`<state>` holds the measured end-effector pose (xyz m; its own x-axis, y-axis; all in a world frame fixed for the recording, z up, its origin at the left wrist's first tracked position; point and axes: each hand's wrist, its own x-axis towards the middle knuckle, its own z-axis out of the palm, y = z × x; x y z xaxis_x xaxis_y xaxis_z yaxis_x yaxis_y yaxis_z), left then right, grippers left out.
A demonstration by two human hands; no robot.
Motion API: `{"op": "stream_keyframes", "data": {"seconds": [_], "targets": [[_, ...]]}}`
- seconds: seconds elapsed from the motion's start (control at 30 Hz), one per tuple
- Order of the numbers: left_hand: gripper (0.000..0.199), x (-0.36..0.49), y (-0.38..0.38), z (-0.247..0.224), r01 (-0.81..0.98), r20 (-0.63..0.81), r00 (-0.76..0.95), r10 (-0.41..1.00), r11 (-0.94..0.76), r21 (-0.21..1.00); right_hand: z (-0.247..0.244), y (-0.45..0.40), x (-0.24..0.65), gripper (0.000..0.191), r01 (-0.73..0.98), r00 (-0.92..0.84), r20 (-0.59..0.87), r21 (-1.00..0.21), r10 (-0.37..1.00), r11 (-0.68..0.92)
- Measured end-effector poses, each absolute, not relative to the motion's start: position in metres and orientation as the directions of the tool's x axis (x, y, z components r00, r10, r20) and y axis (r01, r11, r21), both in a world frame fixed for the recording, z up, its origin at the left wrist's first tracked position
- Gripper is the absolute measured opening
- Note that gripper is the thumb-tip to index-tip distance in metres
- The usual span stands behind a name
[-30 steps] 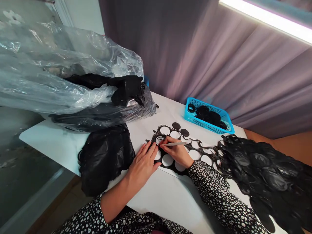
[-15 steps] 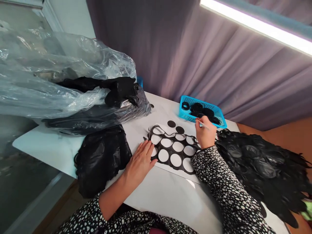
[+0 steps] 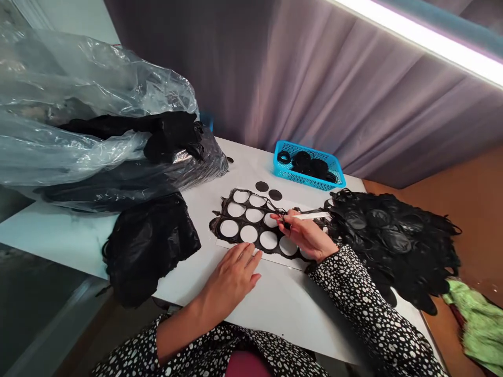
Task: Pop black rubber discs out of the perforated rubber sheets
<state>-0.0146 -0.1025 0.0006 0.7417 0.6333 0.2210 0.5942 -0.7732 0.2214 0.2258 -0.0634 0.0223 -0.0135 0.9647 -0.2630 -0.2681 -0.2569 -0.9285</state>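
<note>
Pinching a white tool (image 3: 314,215) in closed fingers, in head view, the right hand (image 3: 304,234) is over the right part of the sheet (image 3: 260,226). Thin dark strands at its fingertips; cannot tell if gripped. Sheet: black, rows of round holes, flat on a white backing (image 3: 275,257) upon the table (image 3: 259,309). Left hand (image 3: 231,277): palm down at the sheet's near edge, fingers nearly straight and slightly apart, thumb spread; contact with the sheet unclear.

Positions relative to the sheet:
- Two black discs (image 3: 262,186), just beyond its far edge.
- Blue basket (image 3: 304,180), farther beyond, toward the right; black pieces inside.
- Black pile (image 3: 389,230), directly right.
- Black bundle (image 3: 151,248), left, apart from it.
- Clear bag (image 3: 98,99), far left, dark material in it.
- Green cloth (image 3: 473,324), well to the right, past the pile.
</note>
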Motion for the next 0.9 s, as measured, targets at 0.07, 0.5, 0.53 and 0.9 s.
{"op": "stream_keyframes", "data": {"seconds": [0.07, 0.5, 0.53, 0.9], "targets": [[0.046, -0.008, -0.104, 0.0, 0.605, 0.207, 0.735, 0.645, -0.763, 0.229, 0.021, -0.076, 0.222, 0.029, -0.109, -0.037, -0.201, -0.973, 0.979, -0.203], [0.049, 0.002, -0.103, 0.001, 0.639, 0.217, 0.716, 0.664, -0.748, 0.179, 0.004, -0.108, 0.212, 0.019, 0.485, -0.109, 0.025, -0.871, 0.994, 0.075], [0.049, 0.002, -0.103, 0.0, 0.638, 0.223, 0.715, 0.662, -0.749, 0.177, 0.004, -0.108, 0.212, 0.019, 0.494, -0.117, 0.041, -0.864, 0.992, 0.094], [0.041, 0.003, -0.102, -0.005, 0.629, 0.258, 0.711, 0.654, -0.756, 0.183, -0.004, -0.111, 0.208, 0.018, 0.699, -0.264, 0.223, -0.626, 0.938, 0.346]]}}
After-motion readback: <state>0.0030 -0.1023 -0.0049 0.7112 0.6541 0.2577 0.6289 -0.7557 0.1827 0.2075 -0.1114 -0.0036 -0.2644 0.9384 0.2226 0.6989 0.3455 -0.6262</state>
